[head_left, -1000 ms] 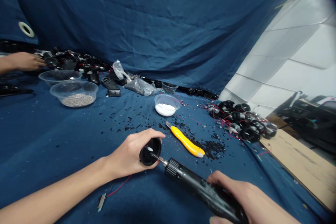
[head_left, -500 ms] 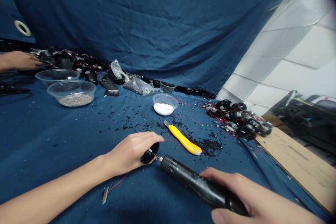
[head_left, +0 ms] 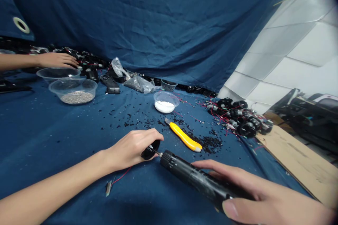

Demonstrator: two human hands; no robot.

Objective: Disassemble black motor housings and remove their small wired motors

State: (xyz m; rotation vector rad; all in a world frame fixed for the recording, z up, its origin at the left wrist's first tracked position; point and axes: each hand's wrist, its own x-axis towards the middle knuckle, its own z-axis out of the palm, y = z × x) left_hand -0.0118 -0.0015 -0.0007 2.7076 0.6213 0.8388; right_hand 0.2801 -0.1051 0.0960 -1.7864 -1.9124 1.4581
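Note:
My left hand is closed around a round black plastic housing, its open end facing right. Wrapped round a black electric screwdriver is my right hand. The screwdriver's bit reaches into the housing; its tip is hidden inside. Below my left wrist, a red wire runs to a small flat piece on the cloth. A yellow utility knife lies beyond the screwdriver, its blade end pointing away to the left. Small black screws are strewn around the knife.
A tub of white material stands behind the knife. At left are clear bowls, one holding small metal pieces. Another person's hand is over black parts at the back left. Black parts with red wires are heaped at right beside cardboard.
The other person's hand has moved right across the pile of black parts. My right hand's fingers have shifted slightly on the screwdriver, whose bit stays in the housing.

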